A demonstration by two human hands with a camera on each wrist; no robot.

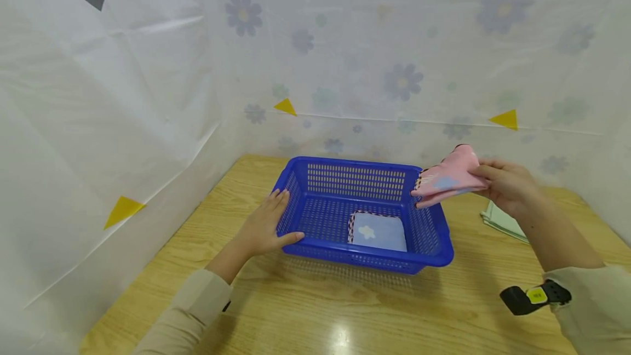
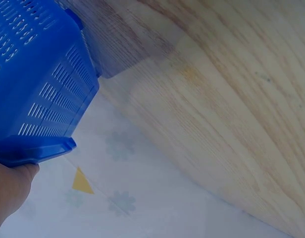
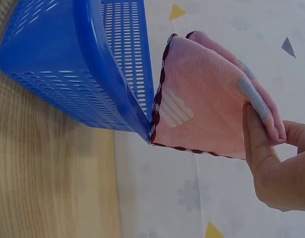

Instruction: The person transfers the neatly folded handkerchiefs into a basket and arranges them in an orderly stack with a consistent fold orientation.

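The right hand (image 1: pixel 508 185), at right of centre in the head view, pinches a folded pink cloth (image 1: pixel 451 177) between thumb and fingers. The left hand (image 1: pixel 268 226), at centre left, is not clenched: its fingers lie straight over the left rim of a blue basket (image 1: pixel 320 218), with the thumb spread along the near rim.

The pink cloth extends leftward from the right hand, which is much the nearer one; its long axis runs towards the basket, dipping slightly at the free left end. That end overlaps the basket's right rim near the far corner; whether it touches the rim, I cannot tell. The cloth looks soft and doubled over, with dark red scalloped edging, a white striped patch and pale blue areas.

Inside the basket, towards the lower right, a folded light blue cloth (image 1: pixel 384 229) with a white flower and checked edging lies flat. Right of the basket, a pale green cloth (image 1: pixel 505 221) rests on the wooden table (image 1: pixel 315 311), partly hidden by the right forearm. A flower-patterned sheet (image 1: pixel 340 53) hangs behind.
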